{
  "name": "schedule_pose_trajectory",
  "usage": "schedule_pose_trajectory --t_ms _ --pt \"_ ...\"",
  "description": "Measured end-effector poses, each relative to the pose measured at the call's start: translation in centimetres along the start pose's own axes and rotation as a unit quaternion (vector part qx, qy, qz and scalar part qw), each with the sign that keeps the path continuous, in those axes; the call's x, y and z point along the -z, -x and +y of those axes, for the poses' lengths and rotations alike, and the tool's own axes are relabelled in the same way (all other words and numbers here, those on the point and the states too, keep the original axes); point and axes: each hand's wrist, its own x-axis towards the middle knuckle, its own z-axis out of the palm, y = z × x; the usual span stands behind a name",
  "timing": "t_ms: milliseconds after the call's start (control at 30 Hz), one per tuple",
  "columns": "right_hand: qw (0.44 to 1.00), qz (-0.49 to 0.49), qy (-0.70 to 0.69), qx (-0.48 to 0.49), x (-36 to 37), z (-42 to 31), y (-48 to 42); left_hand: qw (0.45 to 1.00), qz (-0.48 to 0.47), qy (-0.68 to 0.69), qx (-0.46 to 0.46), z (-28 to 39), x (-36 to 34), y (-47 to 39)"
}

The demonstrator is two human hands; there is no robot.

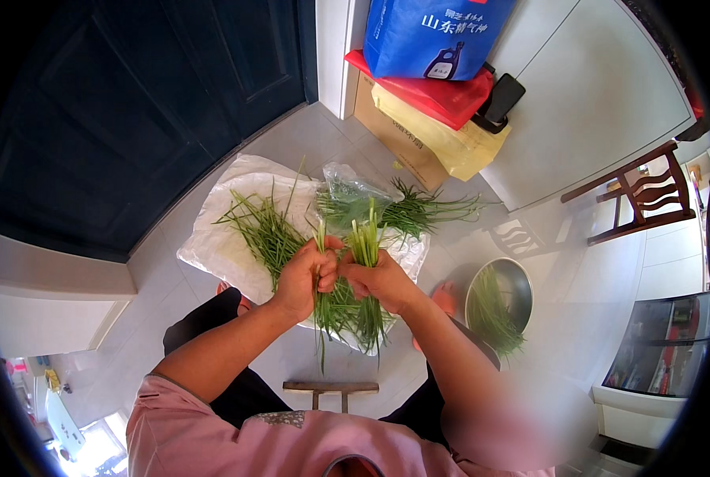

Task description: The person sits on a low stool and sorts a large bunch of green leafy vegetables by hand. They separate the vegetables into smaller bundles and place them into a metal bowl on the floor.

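Observation:
My left hand is closed around a thin bunch of garlic chives, pale stem ends up and green leaves hanging down. Beside it, almost touching, my right hand grips a thicker chive bundle with its pale stems pointing up. Under both hands a white plastic sheet is spread on the floor. Loose chives lie across its left part. Farther off, more chives lie partly beneath a clear plastic bag.
A metal basin holding chives stands to my right. A cardboard box, a yellow bag, a red bag and a blue bag are stacked ahead. At the left is a dark door; a wooden chair stands far right.

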Motion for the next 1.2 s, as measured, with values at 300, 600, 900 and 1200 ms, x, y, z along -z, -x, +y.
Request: schedule_pose_trajectory --t_ms 300,600,900,1200 --pt "0.994 0.084 0.069 0.002 -1.2 -0.5 0.2 0.993 0.042 -0.107 0.013 -0.5 -0.6 0.2" --pt "0.989 0.028 0.143 0.027 -0.8 -0.5 0.2 0.992 0.071 -0.090 0.051 -0.1 -0.9 0.1" --pt "0.987 0.136 0.082 0.024 -1.1 -0.3 0.2 0.939 -0.003 -0.320 -0.128 -2.3 0.1 -0.7" --pt "0.993 0.105 0.045 0.009 -0.8 -0.7 0.3 0.988 -0.002 -0.153 0.023 -0.6 -1.1 0.3"
